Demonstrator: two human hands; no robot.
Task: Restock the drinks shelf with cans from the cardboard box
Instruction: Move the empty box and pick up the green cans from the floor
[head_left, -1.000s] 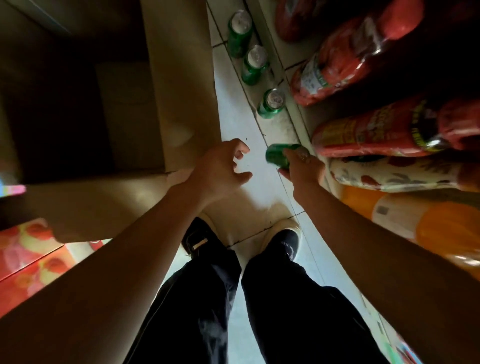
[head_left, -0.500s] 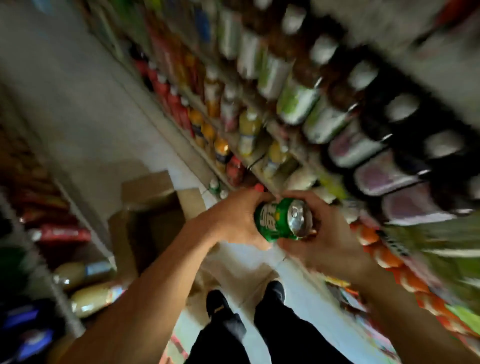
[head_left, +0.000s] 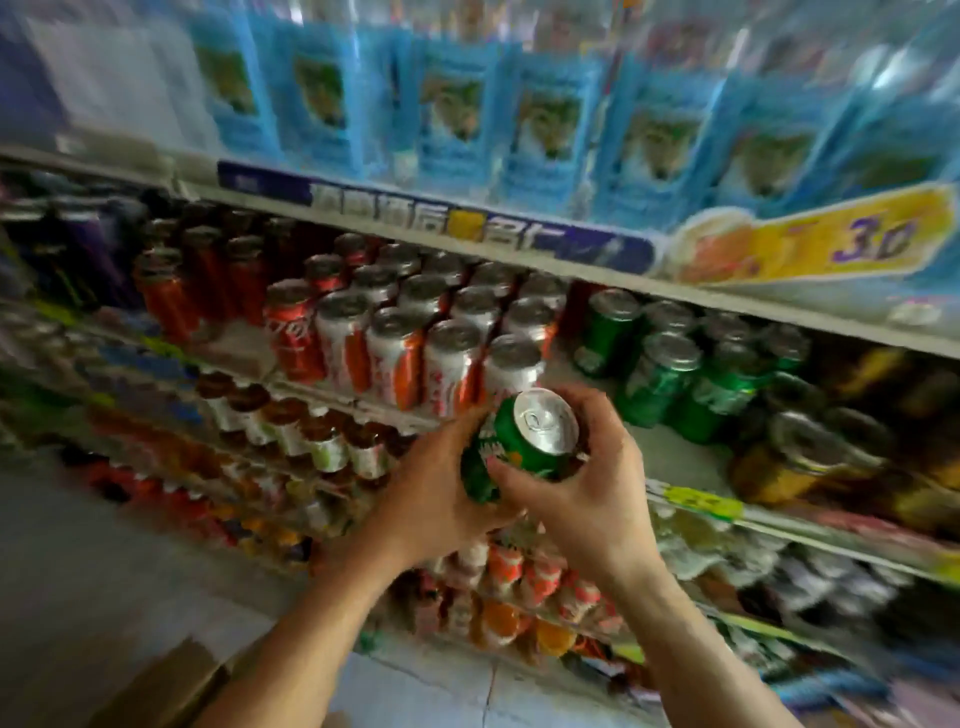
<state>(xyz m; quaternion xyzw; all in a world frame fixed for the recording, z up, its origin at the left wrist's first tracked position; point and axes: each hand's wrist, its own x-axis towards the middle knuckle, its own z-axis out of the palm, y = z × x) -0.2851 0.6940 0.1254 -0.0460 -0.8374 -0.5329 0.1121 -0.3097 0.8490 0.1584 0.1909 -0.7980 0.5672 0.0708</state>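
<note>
Left hand (head_left: 436, 499): bare; no glove, ring or watch showing
Right hand (head_left: 587, 499): bare; no ring or watch showing
Forearms: both bare; no sleeve in view

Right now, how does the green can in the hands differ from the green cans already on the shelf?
The held green can is tilted, its silver top facing the camera; the shelved green cans stand upright. The held can is gripped by both the left hand and the right hand; the shelved cans rest untouched in rows. The held can hangs in front of the shelf edge. Both are green with silver tops.
</note>
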